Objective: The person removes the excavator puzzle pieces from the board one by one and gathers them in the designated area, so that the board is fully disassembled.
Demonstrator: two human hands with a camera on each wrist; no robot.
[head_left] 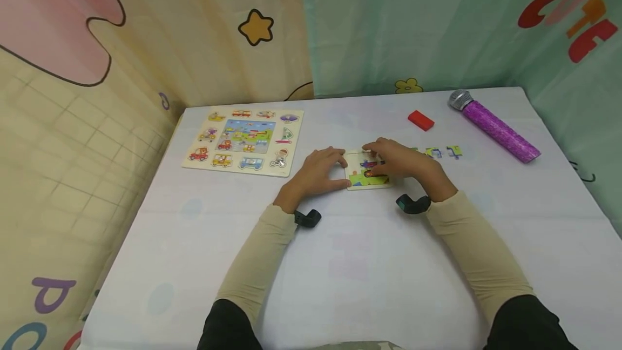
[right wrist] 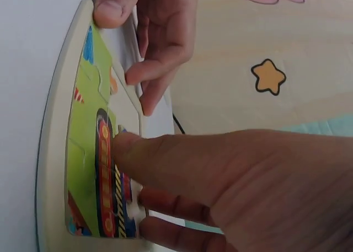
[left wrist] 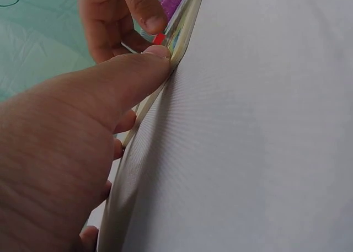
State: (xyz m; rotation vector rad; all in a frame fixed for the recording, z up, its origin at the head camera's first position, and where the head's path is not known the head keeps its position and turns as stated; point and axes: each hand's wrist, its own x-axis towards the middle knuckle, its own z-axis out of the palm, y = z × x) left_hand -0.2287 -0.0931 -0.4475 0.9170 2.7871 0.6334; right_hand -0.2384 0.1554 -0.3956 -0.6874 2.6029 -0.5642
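L hand (head_left: 317,172) half-curled, gripping puzzle bd (head_left: 360,180)

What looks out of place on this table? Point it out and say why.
The sparkly purple microphone, right side of the table, seems unrelated to the vehicle jigsaw puzzle. The plain red block left of it looks similarly stray. Nothing appears spilled or damaged.

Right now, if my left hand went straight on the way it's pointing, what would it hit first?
The small puzzle, whose left side your left hand touches. Past that, your right hand looks next in line, though its exact height over the puzzle is hard to judge.
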